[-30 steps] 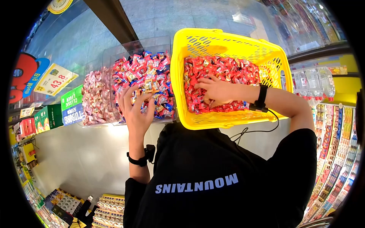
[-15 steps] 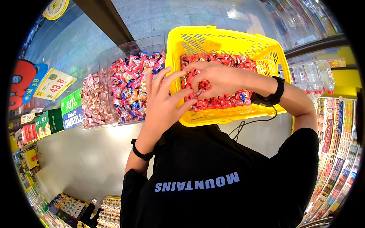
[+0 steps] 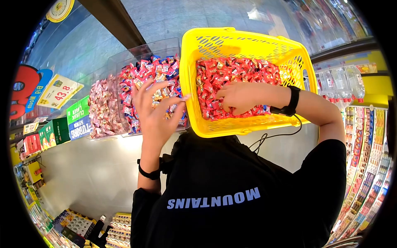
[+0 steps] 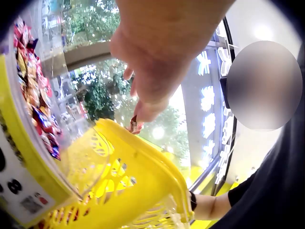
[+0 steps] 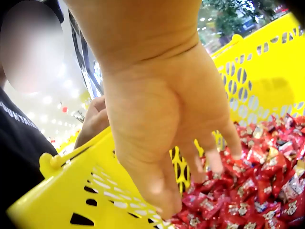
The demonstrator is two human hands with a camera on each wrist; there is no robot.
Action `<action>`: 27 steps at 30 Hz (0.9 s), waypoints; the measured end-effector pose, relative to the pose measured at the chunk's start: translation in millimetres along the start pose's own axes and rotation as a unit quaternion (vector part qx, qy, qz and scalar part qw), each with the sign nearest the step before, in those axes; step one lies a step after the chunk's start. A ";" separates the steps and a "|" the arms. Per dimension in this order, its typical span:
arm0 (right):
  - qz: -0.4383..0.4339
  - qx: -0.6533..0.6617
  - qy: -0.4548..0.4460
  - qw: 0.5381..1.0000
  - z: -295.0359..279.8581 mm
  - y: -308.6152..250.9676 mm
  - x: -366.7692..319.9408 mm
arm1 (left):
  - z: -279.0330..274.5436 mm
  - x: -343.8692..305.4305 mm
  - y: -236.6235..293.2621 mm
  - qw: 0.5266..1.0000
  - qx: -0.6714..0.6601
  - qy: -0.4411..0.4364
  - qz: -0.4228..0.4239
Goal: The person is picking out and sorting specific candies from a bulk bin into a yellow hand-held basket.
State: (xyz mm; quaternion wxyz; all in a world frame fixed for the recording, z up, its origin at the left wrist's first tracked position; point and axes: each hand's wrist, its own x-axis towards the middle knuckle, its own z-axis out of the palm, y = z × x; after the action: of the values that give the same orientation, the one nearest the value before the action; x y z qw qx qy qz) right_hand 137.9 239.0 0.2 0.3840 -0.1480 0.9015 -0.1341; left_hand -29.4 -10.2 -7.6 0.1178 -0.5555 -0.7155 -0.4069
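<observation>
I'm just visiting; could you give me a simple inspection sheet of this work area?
Surface: what the yellow basket stands on is hidden.
Job's things: basket holds mostly red wrapped candies; clear bin beside it holds mixed candies.
Clutter: clear bottles right of the basket.
Hands: left hand pinches a small wrapped candy near the basket's rim; right hand is inside the basket.
Cables: thin black cable runs from the right wristband.
Surroundings: stocked shelves, price sign.

MOUNTAINS runs upside down across your black fabric T-shirt point(image 3: 248, 182).
You can read 43.8 on the white-and-yellow rectangular price card point(image 3: 60, 90), Big Mouth on the rounded blue sign point(image 3: 38, 91) beside it, CLASSIC LAGER and TUBORG on the green-and-blue carton point(image 3: 79, 117), and 8 on a white, yellow-edged label point(image 4: 24, 192).
</observation>
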 end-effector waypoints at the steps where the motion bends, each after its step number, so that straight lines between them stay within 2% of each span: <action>1: -0.009 0.004 0.065 0.998 10.2 2.3 7.1 | -3.7 -5.7 -6.6 0.999 0.030 0.018 -0.012; 2: -0.018 0.008 0.130 0.991 20.5 3.7 14.2 | -7.2 -11.5 -13.4 0.997 0.059 0.035 -0.024; 5: -0.028 -0.045 0.232 0.971 45.5 0.6 37.1 | -14.9 -29.8 -32.7 0.989 0.122 0.068 -0.046; 6: -0.032 -0.068 0.239 0.968 54.3 3.1 43.0 | -16.8 -35.8 -38.8 0.986 0.140 0.075 -0.053; 7: -0.038 -0.091 0.246 0.964 63.8 5.9 48.4 | -19.3 -40.1 -43.3 0.985 0.153 0.051 -0.054; 10: -0.050 -0.138 0.265 0.953 79.9 10.9 62.9 | -21.3 -44.2 -34.5 0.982 0.139 -0.026 -0.124; 15: -0.052 -0.145 0.271 0.950 83.5 14.8 69.5 | -13.8 -39.7 -20.1 0.987 0.127 -0.039 -0.087; 18: -0.048 -0.081 0.265 0.960 75.5 12.1 62.7 | -3.5 -33.8 -13.4 0.995 0.068 -0.022 -0.065; 21: -0.055 0.058 0.220 0.972 35.6 13.3 43.4 | -4.4 -21.9 0.1 0.998 0.021 -0.047 -0.045; 24: -0.066 0.137 0.222 0.963 -12.7 9.2 16.2 | -2.0 -13.9 7.2 0.997 0.005 -0.070 -0.023; 27: -0.087 0.169 0.263 0.946 -39.5 -5.8 -8.4 | -6.0 -6.0 7.9 0.998 -0.019 -0.058 -0.015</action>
State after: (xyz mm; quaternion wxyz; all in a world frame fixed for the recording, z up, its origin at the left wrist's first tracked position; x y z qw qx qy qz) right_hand 115.5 241.8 34.1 0.1396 -0.1181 0.9181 -0.3516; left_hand -21.9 -18.2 -3.8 0.0593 -0.5696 -0.7216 -0.3890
